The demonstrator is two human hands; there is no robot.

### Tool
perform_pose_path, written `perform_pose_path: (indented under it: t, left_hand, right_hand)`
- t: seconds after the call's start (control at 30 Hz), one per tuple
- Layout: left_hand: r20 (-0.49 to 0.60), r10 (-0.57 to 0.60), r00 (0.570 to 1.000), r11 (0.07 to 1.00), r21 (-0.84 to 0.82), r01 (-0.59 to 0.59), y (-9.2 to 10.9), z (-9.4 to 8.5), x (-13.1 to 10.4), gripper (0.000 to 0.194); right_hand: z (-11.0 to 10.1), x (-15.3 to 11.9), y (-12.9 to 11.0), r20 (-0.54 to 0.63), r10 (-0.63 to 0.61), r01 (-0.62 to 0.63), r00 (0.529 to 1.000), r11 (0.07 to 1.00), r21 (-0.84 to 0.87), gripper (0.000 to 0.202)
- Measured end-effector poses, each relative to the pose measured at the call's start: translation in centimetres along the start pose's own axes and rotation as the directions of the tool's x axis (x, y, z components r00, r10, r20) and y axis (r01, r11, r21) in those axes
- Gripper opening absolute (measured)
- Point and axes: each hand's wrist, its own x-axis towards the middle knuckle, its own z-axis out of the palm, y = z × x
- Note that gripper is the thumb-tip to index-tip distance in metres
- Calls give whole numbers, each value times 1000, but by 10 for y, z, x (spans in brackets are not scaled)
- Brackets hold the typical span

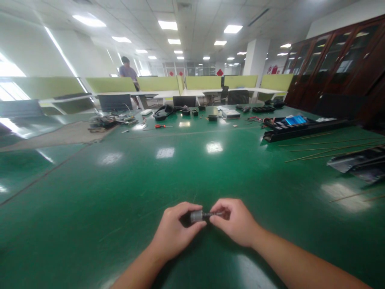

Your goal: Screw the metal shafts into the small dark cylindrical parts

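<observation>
At the near edge of a green table (126, 188) | left hand (173, 233) pinches a small metal cylinder (197, 216), right hand (236, 220) grips its dark shaft (214, 214), held just above the surface | best kept level, fingers steady | red-handled screwdriver (164, 126) lies well apart.

1. Left hand (174, 230) curls, thumb and fingers pinched at its tip.
2. Right hand (236, 220) mirrors it, fingertips nearly meeting the left's.
3. Both bare forearms angle inward from below.

bare green tabletop (192, 172) ahead, black rail (303, 130) far right
</observation>
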Motion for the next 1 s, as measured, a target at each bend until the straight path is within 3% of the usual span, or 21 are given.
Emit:
perform_pose_path:
  t: [1.0]
  left_hand:
    - [-21, 5, 1000, 1000, 23, -5, 1, -3, 2, 23]
  right_hand:
    - [-2, 1, 0, -15, 0, 0, 1000, 999, 37, 6]
